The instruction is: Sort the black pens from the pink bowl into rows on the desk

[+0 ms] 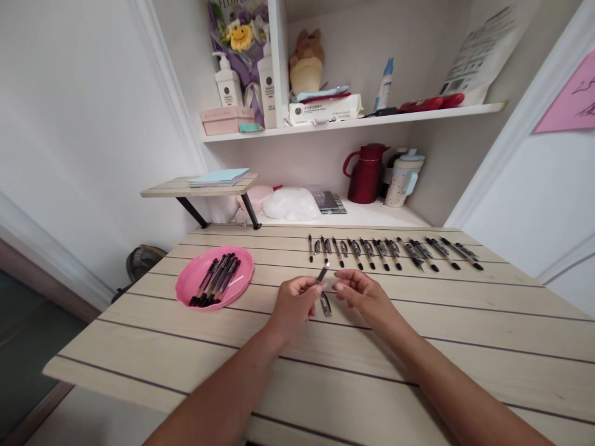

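My left hand [294, 301] is closed round a black pen [321, 274], holding it a little above the wooden table [418, 347] with its tip pointing up and away. My right hand [360, 292] is beside it, fingers curled in a pinch close to the pen; what they hold, if anything, is too small to see. A pen cap [326, 305] lies on the table between the two hands. Along the far side of the table lies a row of several black pens [395, 253]. A pink plate [195, 285] at the left holds several more pens [217, 280].
A small raised shelf [186, 187] with blue notebooks stands at the table's back left. Behind the table are a red jug [366, 173], a cup with a lid [403, 177] and a plastic bag [292, 203]. A wall shelf above carries bottles and boxes.
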`<state>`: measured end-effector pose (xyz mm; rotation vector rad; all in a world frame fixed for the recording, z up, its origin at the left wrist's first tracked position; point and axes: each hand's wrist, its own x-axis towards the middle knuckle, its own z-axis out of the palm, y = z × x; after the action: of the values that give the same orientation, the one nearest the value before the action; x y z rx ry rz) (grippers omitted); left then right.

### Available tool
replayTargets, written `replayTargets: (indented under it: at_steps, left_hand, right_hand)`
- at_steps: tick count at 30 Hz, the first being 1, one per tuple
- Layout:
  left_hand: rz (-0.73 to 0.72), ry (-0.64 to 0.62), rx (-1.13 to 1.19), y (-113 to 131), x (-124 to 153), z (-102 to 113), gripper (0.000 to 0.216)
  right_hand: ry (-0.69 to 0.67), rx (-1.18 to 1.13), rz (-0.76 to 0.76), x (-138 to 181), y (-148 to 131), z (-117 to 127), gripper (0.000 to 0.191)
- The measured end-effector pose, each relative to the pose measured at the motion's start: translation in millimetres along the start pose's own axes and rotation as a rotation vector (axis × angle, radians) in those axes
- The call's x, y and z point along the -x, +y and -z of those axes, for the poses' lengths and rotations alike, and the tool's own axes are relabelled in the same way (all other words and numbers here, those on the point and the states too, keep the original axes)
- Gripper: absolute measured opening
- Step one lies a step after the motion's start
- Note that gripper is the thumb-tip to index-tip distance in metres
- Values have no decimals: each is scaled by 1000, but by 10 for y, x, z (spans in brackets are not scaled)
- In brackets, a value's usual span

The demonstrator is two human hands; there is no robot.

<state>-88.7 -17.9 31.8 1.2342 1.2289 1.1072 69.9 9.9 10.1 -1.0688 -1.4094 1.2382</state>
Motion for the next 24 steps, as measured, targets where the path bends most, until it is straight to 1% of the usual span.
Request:
replayTargets:
  at_steps: [2,5,7,8,10,11,13,16,18,20,24]
  left_hand:
    - [-2,67,62,22,-18,25,29]
    - [-18,77,96,24,-31,47,28]
    - [-19,57,73,12,-31,50,29]
    - [-18,49,57,4,-29,48,29]
    - [-14,35,25,-18,-26,41,29]
    - [-11,27,12,-30,-25,36,29]
    - [-6,-4,-20,-57,-23,21,29]
    - [1,-54,-73,-95,-16,-10,26]
    - [10,-62,-100,-109,-7,-31,25]
    - [18,-61,-119,-113,3,-48,24]
    - [15,-61,-136,-104,20,-65,24]
  right_hand:
    - [27,308,59,30,23,-80,31]
    - [19,731,119,81,55,-214,34]
    - [7,868,136,81,64,-251,28]
    - [7,879,137,66,65,-242,23]
    - [35,783,137,6,59,-171,19]
    - [63,682,131,-31,54,-117,19]
    - [135,411,95,-101,38,-4,22]
    - [221,-7,25,-147,-11,111,35]
    - [261,-184,27,-134,-64,138,47]
    - [275,-252,48,-108,-118,144,52]
    - [247,-259,84,-80,-169,134,47]
